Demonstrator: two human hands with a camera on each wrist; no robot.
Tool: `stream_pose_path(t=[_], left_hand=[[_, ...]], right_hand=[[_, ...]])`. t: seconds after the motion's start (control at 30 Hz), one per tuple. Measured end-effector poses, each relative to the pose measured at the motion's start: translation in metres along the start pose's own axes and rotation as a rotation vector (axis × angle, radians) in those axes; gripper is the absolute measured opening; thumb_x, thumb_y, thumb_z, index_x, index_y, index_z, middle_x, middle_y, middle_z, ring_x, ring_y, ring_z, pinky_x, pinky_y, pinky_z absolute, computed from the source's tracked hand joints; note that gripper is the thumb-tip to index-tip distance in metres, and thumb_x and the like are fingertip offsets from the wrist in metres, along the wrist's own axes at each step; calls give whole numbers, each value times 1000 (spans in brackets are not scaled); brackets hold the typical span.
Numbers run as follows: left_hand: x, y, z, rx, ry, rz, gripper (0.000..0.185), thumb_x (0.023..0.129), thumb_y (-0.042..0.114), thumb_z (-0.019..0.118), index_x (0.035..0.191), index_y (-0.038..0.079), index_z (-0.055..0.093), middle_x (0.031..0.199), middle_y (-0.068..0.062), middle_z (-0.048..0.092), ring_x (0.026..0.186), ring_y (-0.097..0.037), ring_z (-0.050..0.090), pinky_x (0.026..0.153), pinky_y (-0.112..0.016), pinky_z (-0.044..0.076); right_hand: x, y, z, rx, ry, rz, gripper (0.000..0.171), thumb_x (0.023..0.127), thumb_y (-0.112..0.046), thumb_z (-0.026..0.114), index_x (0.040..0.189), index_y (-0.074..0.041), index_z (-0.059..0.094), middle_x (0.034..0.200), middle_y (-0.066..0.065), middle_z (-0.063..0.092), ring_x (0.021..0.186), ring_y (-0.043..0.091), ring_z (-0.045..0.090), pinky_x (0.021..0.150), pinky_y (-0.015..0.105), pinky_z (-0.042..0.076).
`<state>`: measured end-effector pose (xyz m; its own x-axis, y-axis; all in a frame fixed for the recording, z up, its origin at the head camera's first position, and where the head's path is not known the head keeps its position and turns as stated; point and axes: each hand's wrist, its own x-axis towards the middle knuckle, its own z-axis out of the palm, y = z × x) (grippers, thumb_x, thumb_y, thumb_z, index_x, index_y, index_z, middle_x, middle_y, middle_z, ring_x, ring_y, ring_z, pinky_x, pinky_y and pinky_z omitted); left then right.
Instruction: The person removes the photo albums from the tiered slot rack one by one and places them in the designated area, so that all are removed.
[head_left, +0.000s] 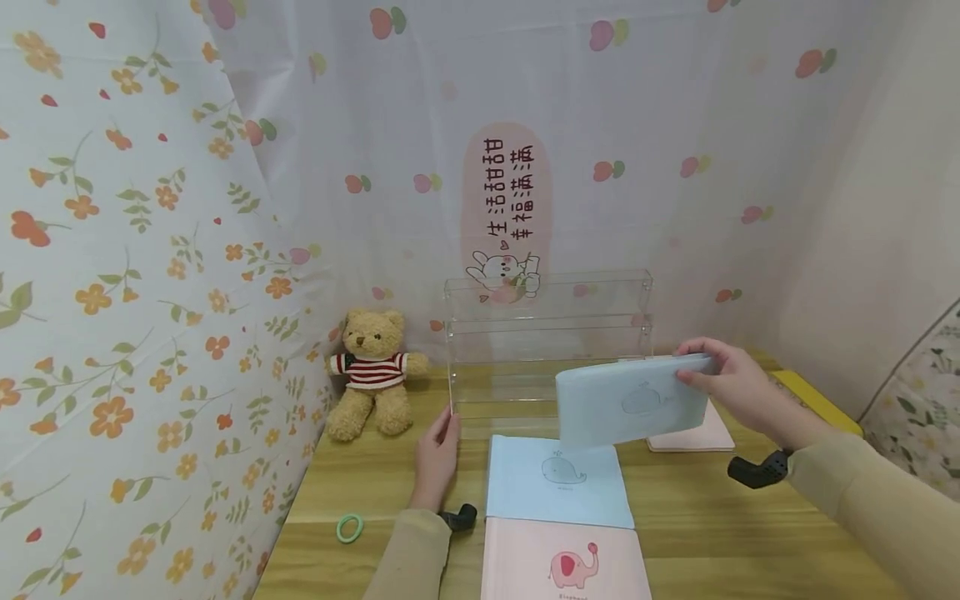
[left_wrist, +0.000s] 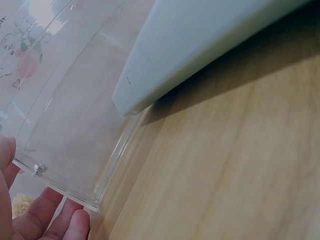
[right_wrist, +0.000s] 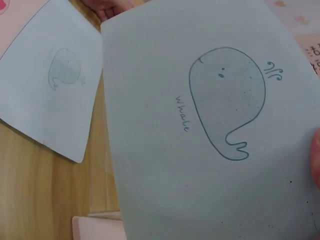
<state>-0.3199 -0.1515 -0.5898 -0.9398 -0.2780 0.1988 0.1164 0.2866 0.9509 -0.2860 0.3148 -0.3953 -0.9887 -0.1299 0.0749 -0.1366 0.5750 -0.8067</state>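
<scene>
My right hand (head_left: 742, 392) pinches a light blue notebook (head_left: 600, 404) by its right end, holding it raised and tilted over the table. A drawn whale (right_wrist: 227, 102) and the word "whale" mark its cover in the right wrist view. My left hand (head_left: 435, 460) grips the lower left side of a clear acrylic rack (head_left: 547, 323); in the left wrist view, thumb and fingers lie either side of the panel edge (left_wrist: 67, 192). Below the raised notebook, a second blue whale notebook (head_left: 525, 492) lies flat, and nearest me a pink elephant notebook (head_left: 517, 571).
A teddy bear (head_left: 367, 375) in a striped top sits left of the rack. On the wooden table (head_left: 712, 525) lies a green ring (head_left: 349, 528) at front left. Another pink notebook (head_left: 705, 433) and a yellow object (head_left: 817, 400) lie at the right. Patterned curtains (head_left: 337, 100) enclose the table.
</scene>
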Motion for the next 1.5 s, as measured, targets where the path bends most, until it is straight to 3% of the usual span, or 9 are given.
stream_pose_path(t=[0.1,0.3,0.5,0.73,0.87,1.03,1.17,1.37,1.5], left_hand=[[-1,0,-1,13,5,1,41,111,37,69,147,20,73,143,-10,76,123,-27,74,101,-44,61],[-1,1,-2,20,11,-16,41,111,36,68,148,19,72,142,-10,77,122,-28,74,100,-45,61],[1,0,-1,26,3,-25,41,111,36,69,149,22,72,142,-9,77,126,-28,74,106,-49,61],[3,-1,-2,-8,14,-19,40,110,35,70,148,22,73,142,-10,77,126,-29,74,106,-50,60],[1,2,-3,-3,9,-13,40,110,33,70,148,21,73,142,-11,77,125,-29,74,105,-50,61],[-2,5,-3,-7,-12,-12,41,111,33,69,149,18,71,145,-12,75,129,-31,73,107,-52,60],[-2,3,-2,-8,-17,-16,42,111,35,68,149,19,71,145,-12,75,130,-31,72,107,-51,60],[-2,3,-2,-16,-16,-20,42,111,37,68,150,21,71,146,-10,74,131,-31,72,109,-53,59],[-2,4,-2,-28,-18,-13,41,111,34,68,150,20,71,148,-11,73,133,-32,71,112,-56,57]], right_hand=[[-10,17,-7,-13,-44,32,40,111,-27,68,140,-3,55,144,22,57,122,37,60,97,48,60],[-29,55,-17,-10,-96,76,41,110,-30,69,138,-2,56,134,14,62,113,28,63,91,42,59],[-46,96,-28,31,-79,79,31,111,-21,69,132,-3,57,122,-9,54,104,13,61,83,33,59],[-49,110,-40,64,-113,131,25,110,-17,69,130,-7,60,119,-16,55,101,6,59,82,29,57],[-50,111,-44,-100,-97,84,30,106,-17,76,129,-4,64,123,-13,61,99,-4,55,80,24,54],[-50,116,-47,-417,-49,-70,37,91,-19,90,124,-14,75,124,10,74,100,-18,49,79,20,51],[-47,118,-48,-472,-75,-111,40,85,-17,94,121,-19,77,122,8,76,101,-15,51,81,21,50],[-40,120,-51,-469,-149,-109,40,85,-17,93,121,-17,76,123,7,74,101,-13,52,82,20,53],[-39,123,-49,-484,-189,-82,41,84,-19,93,122,-17,77,123,9,74,107,10,64,85,34,60]])
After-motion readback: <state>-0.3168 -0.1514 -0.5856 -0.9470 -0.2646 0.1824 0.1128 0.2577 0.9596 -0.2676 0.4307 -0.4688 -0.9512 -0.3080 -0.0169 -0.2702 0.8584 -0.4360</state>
